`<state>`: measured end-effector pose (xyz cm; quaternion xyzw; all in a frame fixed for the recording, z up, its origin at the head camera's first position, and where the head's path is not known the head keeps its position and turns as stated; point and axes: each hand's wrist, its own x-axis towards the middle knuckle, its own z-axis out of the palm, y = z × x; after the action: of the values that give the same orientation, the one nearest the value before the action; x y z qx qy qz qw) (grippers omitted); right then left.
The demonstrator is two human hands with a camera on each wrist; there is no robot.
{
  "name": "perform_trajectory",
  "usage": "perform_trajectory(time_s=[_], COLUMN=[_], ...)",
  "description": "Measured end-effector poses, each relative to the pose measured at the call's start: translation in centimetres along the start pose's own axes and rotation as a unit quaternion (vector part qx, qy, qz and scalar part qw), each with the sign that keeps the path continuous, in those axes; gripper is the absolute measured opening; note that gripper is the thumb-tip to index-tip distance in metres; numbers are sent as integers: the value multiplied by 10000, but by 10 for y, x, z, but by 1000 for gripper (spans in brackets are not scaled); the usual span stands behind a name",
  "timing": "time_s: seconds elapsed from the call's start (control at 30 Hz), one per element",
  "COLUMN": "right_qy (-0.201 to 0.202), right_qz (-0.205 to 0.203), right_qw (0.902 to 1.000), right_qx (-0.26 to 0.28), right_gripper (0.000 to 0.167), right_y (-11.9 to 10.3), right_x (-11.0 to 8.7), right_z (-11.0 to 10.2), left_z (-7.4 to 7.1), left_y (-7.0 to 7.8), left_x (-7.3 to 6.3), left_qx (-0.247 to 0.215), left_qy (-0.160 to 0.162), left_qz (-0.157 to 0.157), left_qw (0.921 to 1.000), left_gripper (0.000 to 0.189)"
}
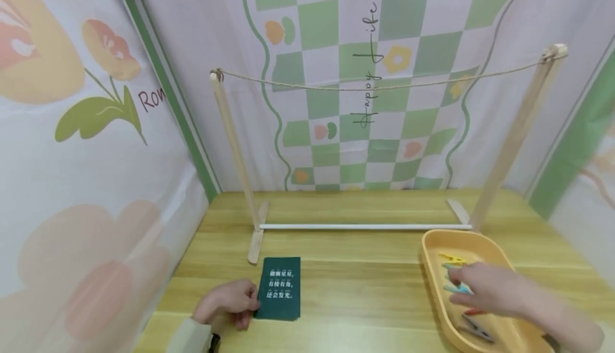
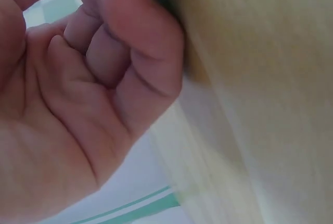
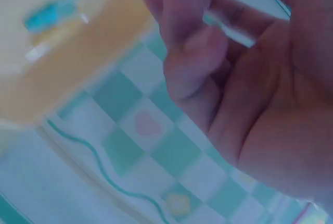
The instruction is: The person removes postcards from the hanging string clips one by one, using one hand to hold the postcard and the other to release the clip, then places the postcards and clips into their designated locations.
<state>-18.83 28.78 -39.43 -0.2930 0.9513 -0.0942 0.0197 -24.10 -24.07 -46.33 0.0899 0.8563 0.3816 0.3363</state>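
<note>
My left hand (image 1: 234,300) is at the lower left edge of a dark green card (image 1: 283,310) with white printed characters, pinching that edge by thumb and fingers. The card lies on the table, and its edges suggest more than one layer. In the left wrist view the fingers (image 2: 151,73) are curled close to the wood surface. My right hand (image 1: 492,289) is above the yellow tray (image 1: 434,294), fingers loosely bent, with nothing seen between them in the right wrist view. Inside the tray lie clothespins: yellow (image 1: 453,259), light blue (image 1: 458,289), red (image 1: 473,312) and grey (image 1: 476,329).
Behind the tray and card stands a wooden frame with a left post (image 1: 235,150), a right post (image 1: 516,128) and a white bottom rod (image 1: 365,227). A thin string (image 1: 365,89) sags between the post tops. Patterned cloth (image 1: 319,22) hangs around the table (image 1: 355,283).
</note>
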Motion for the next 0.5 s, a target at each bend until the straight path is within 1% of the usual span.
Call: perform_trajectory(time_s=[0.03, 0.1, 0.17, 0.2, 0.23, 0.27, 0.3, 0.33, 0.37, 0.43, 0.47, 0.5], right_qy=[19, 309, 537, 614, 573, 556, 594, 679, 676, 714, 703, 678], right_qz=[37, 51, 119, 154, 279, 352, 346, 304, 265, 116, 71, 59], right_qw=[10000, 9991, 9971, 9960, 9952, 9951, 9951, 9946, 9951, 9954, 9958, 9963], right_qx=[-10, -299, -524, -623, -743, -733, -706, -721, -667, -629, -583, -533], right_gripper=[22, 20, 20, 20, 20, 18, 18, 19, 19, 19, 21, 21], right_y=[-2, -7, -13, -17, -23, -30, -37, -46, -55, -72, -79, -85], right_x=[6, 18, 34, 41, 49, 59, 70, 82, 95, 124, 140, 155], right_z=[-11, -36, -66, -82, -99, -114, -127, -138, -148, -160, -164, -166], left_z=[-3, -12, -23, -29, -36, -43, -50, -57, -64, -76, -81, -83], left_y=[0, 0, 6, 12, 20, 31, 42, 55, 69, 98, 111, 127], left_x=[0, 1, 5, 9, 14, 18, 23, 27, 30, 36, 40, 40], left_qx=[31, 146, 195, 149, 44, -47, -252, -456, -665, -1046, -1146, -1249], left_qy=[32, 173, 568, 816, 1106, 1418, 1718, 1980, 2186, 2494, 2599, 2656], left_qz=[4, 219, 658, 958, 1200, 1429, 1589, 1727, 1824, 1901, 1917, 1946], left_qw=[10000, 9995, 9960, 9919, 9866, 9795, 9719, 9638, 9563, 9438, 9395, 9359], left_gripper=[19, 18, 20, 21, 23, 25, 26, 26, 27, 28, 28, 27])
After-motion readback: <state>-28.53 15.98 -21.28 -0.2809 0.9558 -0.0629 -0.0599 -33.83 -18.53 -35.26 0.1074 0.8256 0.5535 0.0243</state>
